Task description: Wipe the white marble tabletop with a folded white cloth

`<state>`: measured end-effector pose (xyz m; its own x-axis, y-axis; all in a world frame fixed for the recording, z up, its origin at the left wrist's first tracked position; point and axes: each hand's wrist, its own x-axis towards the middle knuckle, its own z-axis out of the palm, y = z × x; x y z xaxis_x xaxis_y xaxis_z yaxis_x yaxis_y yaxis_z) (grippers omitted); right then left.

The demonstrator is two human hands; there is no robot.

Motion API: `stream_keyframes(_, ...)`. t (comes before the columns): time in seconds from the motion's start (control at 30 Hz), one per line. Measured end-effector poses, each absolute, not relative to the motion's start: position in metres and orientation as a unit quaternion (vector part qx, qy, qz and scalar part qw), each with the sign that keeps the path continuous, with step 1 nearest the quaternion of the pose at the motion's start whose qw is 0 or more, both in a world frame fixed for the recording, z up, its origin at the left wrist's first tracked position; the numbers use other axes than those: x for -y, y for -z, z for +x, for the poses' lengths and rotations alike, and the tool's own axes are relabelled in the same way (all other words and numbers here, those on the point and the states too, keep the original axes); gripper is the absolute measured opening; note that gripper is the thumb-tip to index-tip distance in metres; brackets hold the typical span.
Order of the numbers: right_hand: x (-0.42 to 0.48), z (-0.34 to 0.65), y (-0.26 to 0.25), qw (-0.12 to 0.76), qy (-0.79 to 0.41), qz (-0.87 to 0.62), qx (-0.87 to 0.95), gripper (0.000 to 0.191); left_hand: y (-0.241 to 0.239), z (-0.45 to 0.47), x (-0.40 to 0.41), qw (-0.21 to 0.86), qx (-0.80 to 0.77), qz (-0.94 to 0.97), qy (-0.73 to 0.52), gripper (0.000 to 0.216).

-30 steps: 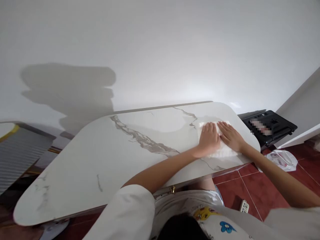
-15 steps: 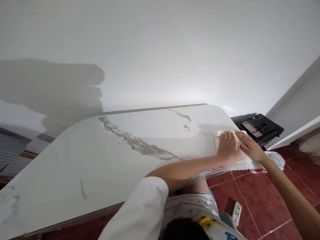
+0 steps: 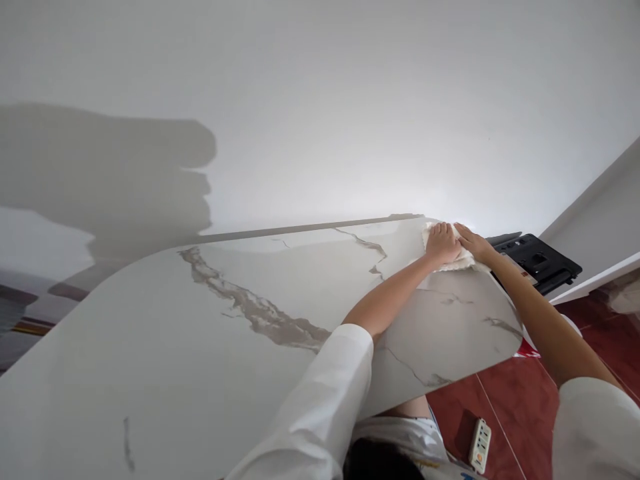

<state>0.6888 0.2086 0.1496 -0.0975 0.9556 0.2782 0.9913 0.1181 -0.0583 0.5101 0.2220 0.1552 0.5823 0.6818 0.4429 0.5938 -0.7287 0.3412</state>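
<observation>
A white cloth point(image 3: 461, 261) lies on the far right corner of the white marble-patterned table point(image 3: 240, 333), close to the wall. My left hand point(image 3: 442, 243) presses flat on the cloth with fingers stretched out. My right hand point(image 3: 470, 242) lies beside it, also flat on the cloth, fingers extended. Both arms reach out across the tabletop from white sleeves.
A black device point(image 3: 537, 260) sits just beyond the table's right end by the wall. On the red tiled floor point(image 3: 505, 407) below lies a white remote control point(image 3: 480, 445). A white board point(image 3: 595, 277) leans at the right. The wall runs along the table's far edge.
Both hands slid the cloth first toward the table's right near edge, then away to the far right corner by the wall. My view shifted closer over the table.
</observation>
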Motion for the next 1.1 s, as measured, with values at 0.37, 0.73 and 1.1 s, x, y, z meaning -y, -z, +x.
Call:
stream_keyframes(0.37, -0.277, 0.616, -0.163, 0.071, 0.153, -0.659, 0.733, 0.052, -0.153, 0.464, -0.315, 0.068, -0.341, 0.896, -0.276, 0.039)
stream_keyframes(0.73, -0.314, 0.442, -0.138, 0.080, 0.115, -0.615, 0.776, 0.050, -0.113, 0.296, -0.349, -0.025, -0.377, 0.890, -0.254, 0.034)
stream_keyframes(1.1, -0.419, 0.480, -0.091, 0.150, -0.060, -0.390, 0.907, 0.053, -0.107, 0.296, -0.391, 0.009, -0.542, 0.839, -0.053, 0.058)
